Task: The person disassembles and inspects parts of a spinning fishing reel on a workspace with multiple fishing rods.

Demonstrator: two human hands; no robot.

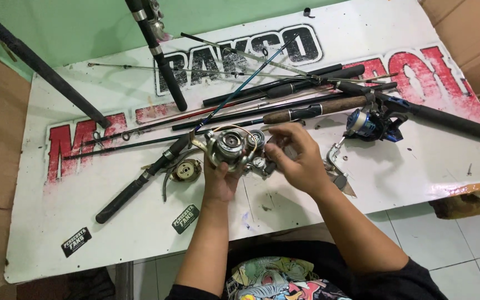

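the small parts under the person's fingers are hard to make out; the right hand [298,158] covers the far side of the silver spinning reel [230,147], so what its fingertips pinch there cannot be told. the reel sits just above the middle of the white worktop [406,172], lifted off it. the left hand [220,180] comes up from below, palm toward the body, its grip wrapped around the reel's underside with the spool facing up. the right hand arches over from the right, fingers curled inward, its grip narrow and touching the reel's side. both forearms rise from the bottom edge, elbows cut off.

just left of the left hand lies a brass-coloured round part [186,170]. a blue reel [369,125] on a cork-handled rod [318,108] rests to the right. a bundle of dark rods [273,91] crosses behind, tips running out of frame. two black stickers [185,218] lie near the front edge.
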